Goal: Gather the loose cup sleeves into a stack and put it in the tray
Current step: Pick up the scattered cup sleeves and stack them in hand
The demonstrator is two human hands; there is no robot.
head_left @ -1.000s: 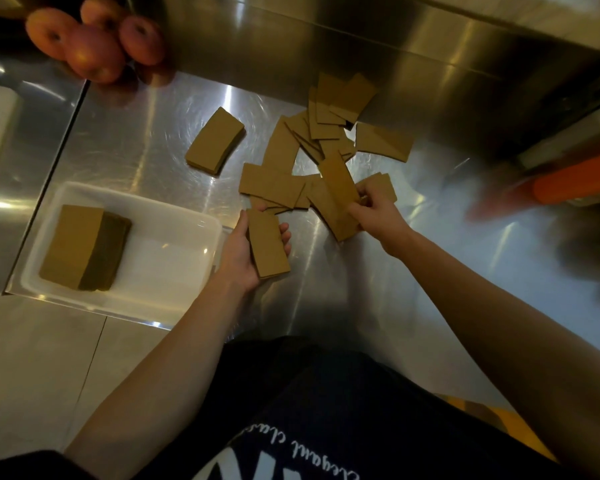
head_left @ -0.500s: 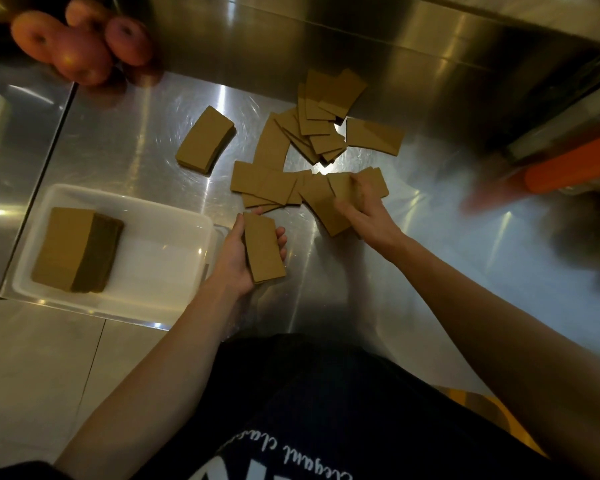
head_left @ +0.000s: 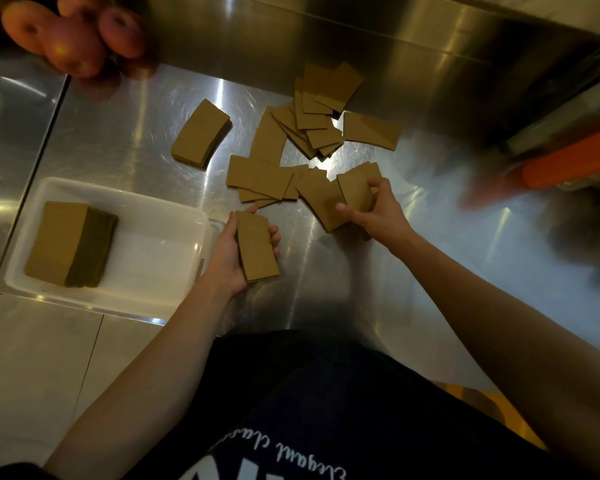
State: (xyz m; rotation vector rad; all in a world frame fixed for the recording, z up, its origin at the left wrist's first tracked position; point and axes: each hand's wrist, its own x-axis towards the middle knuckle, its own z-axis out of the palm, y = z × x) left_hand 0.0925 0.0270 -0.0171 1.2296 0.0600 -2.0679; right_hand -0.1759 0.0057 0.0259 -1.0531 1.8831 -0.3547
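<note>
Several brown cardboard cup sleeves lie scattered and overlapping on the steel counter. My left hand holds a small stack of sleeves just right of the white tray. My right hand is closed on a few sleeves at the near right edge of the scatter, lifting them off the pile. A tall stack of sleeves lies in the tray's left half. Another neat stack rests on the counter beyond the tray.
Red apples sit at the far left corner. A steel back wall rises behind the sleeves. An orange object lies blurred at the right. The counter's near edge runs just below the tray, with tiled floor beneath.
My right hand has closed around a few sleeves at the near edge of the pile and raised them slightly. My left hand has kept its stack beside the tray.
</note>
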